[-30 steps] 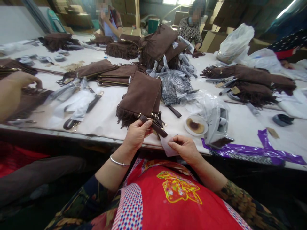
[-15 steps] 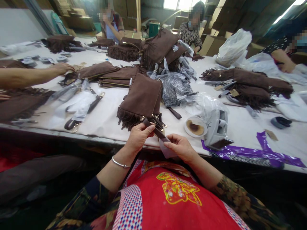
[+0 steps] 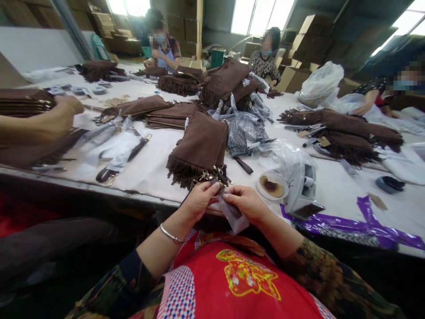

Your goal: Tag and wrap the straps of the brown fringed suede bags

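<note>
At the table's front edge, my left hand [image 3: 199, 203] is closed in a pinch on a dark brown strap [image 3: 211, 178] with metal fittings. My right hand [image 3: 247, 203] pinches a translucent plastic sleeve [image 3: 234, 218] close beside it; the sleeve hangs down around the strap's lower part. Fingertips of both hands nearly meet. Just beyond them lies a brown fringed bag [image 3: 203, 141], its metal clasps [image 3: 217, 170] towards me. How the strap joins the bag is partly hidden by my fingers.
A tape dispenser [image 3: 300, 195] and a round dish with a brown stain [image 3: 272, 185] stand to the right, near purple tape [image 3: 345, 221]. Stacked brown bags [image 3: 226, 84] lie behind. A co-worker's arm [image 3: 40, 126] reaches in from the left; other people work across the table.
The plastic sleeve has moved up over more of the strap, and my right hand is closer to my left. The co-worker's arm at left has drawn back. My view has tilted up slightly.
</note>
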`<move>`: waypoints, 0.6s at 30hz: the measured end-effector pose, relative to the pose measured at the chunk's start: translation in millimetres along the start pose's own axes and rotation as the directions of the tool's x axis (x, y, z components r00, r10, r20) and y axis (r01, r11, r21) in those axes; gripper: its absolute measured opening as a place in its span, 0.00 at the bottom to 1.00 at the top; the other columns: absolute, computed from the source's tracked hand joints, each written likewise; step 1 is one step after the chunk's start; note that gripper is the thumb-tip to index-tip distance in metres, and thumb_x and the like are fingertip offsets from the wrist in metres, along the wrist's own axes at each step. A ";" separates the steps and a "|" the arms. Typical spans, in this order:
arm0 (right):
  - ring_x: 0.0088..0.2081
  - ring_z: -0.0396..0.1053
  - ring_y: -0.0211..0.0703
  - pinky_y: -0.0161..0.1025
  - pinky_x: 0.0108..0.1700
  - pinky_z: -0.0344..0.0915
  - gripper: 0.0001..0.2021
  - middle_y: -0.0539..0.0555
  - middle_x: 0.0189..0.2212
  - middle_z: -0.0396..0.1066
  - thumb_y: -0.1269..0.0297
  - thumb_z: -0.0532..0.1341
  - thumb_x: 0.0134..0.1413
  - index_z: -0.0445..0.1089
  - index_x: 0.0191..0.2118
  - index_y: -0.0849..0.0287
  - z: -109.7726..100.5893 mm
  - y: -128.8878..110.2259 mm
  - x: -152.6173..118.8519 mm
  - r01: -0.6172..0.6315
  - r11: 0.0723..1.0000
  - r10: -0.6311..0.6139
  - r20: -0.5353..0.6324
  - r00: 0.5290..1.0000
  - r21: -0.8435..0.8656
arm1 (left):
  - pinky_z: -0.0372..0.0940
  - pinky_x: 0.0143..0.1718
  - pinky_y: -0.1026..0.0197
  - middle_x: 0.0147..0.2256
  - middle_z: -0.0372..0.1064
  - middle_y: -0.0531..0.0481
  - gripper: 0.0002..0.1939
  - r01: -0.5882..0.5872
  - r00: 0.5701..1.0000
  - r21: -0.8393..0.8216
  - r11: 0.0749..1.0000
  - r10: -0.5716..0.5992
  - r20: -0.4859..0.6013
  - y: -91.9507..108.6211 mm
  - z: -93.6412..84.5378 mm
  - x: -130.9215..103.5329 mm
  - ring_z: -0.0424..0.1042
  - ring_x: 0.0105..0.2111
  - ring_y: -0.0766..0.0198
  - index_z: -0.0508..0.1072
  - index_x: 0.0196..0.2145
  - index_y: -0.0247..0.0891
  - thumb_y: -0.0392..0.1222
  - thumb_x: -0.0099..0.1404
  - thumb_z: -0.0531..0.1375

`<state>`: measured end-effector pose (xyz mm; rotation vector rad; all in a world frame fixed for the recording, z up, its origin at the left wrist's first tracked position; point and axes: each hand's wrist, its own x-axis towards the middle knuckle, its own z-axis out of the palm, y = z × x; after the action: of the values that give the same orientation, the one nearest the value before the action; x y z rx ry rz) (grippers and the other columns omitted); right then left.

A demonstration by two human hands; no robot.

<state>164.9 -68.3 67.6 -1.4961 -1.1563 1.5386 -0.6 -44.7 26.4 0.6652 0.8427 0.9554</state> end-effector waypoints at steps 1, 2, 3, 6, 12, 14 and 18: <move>0.21 0.60 0.32 0.33 0.24 0.55 0.15 0.47 0.19 0.68 0.55 0.71 0.36 0.72 0.26 0.62 -3.0 -0.2 -4.5 -0.039 0.999 0.038 0.031 0.999 0.025 | 0.70 0.36 0.61 0.37 0.76 0.43 0.18 0.051 0.999 -0.092 0.994 -0.051 -0.005 1.6 -1.7 0.5 0.75 0.33 0.62 0.77 0.37 0.33 0.51 0.58 0.67; 0.20 0.59 0.32 0.32 0.24 0.55 0.16 0.47 0.19 0.68 0.55 0.72 0.35 0.72 0.26 0.62 -6.5 0.5 -9.3 -0.074 0.996 0.071 0.055 0.996 0.046 | 0.71 0.36 0.60 0.37 0.76 0.42 0.18 0.102 0.994 -0.181 0.978 -0.107 -0.022 3.1 -3.5 2.1 0.75 0.33 0.62 0.76 0.37 0.32 0.52 0.61 0.65; 0.20 0.59 0.32 0.32 0.24 0.55 0.17 0.47 0.19 0.68 0.54 0.72 0.34 0.72 0.26 0.62 -10.1 2.0 -14.1 -0.101 0.993 0.097 0.074 0.993 0.061 | 0.71 0.35 0.60 0.37 0.76 0.41 0.17 0.143 0.986 -0.256 0.956 -0.161 -0.049 4.2 -5.3 5.1 0.76 0.33 0.62 0.75 0.37 0.32 0.52 0.64 0.63; 0.20 0.61 0.32 0.32 0.24 0.56 0.19 0.48 0.19 0.70 0.53 0.74 0.33 0.72 0.26 0.63 -17.9 8.5 -24.3 -0.137 0.987 0.130 0.082 0.988 0.086 | 0.72 0.33 0.60 0.34 0.75 0.42 0.13 0.150 0.954 -0.380 0.913 -0.234 -0.186 2.9 -7.1 20.2 0.76 0.31 0.62 0.72 0.34 0.33 0.48 0.67 0.60; 0.20 0.61 0.32 0.32 0.24 0.55 0.18 0.48 0.19 0.70 0.54 0.72 0.33 0.73 0.26 0.63 -13.2 11.5 -24.2 -0.132 0.991 0.132 -0.038 0.990 0.004 | 0.69 0.28 0.63 0.28 0.72 0.49 0.07 0.020 0.935 -0.381 0.925 -0.151 -0.320 -2.4 1.1 46.7 0.74 0.27 0.66 0.71 0.31 0.34 0.39 0.67 0.60; 0.20 0.60 0.32 0.32 0.24 0.54 0.17 0.48 0.18 0.69 0.54 0.71 0.34 0.74 0.27 0.63 -9.8 8.9 -19.1 -0.113 0.992 0.108 -0.083 0.991 -0.059 | 0.69 0.29 0.63 0.27 0.71 0.50 0.07 -0.001 0.934 -0.340 0.940 -0.121 -0.337 -0.1 1.1 47.9 0.73 0.27 0.66 0.71 0.29 0.34 0.38 0.65 0.61; 0.21 0.60 0.33 0.32 0.24 0.53 0.16 0.48 0.19 0.69 0.54 0.69 0.38 0.75 0.28 0.63 -3.0 6.1 1.6 -0.043 0.990 0.028 -0.117 0.993 -0.131 | 0.67 0.29 0.64 0.28 0.71 0.50 0.07 -0.037 0.937 -0.232 0.972 -0.047 -0.347 5.0 -1.5 43.2 0.72 0.25 0.67 0.72 0.28 0.35 0.40 0.60 0.65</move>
<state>168.4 -68.7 61.6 -1.6786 -1.1905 1.4023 9.7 -3.8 16.0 0.2890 1.0232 1.1684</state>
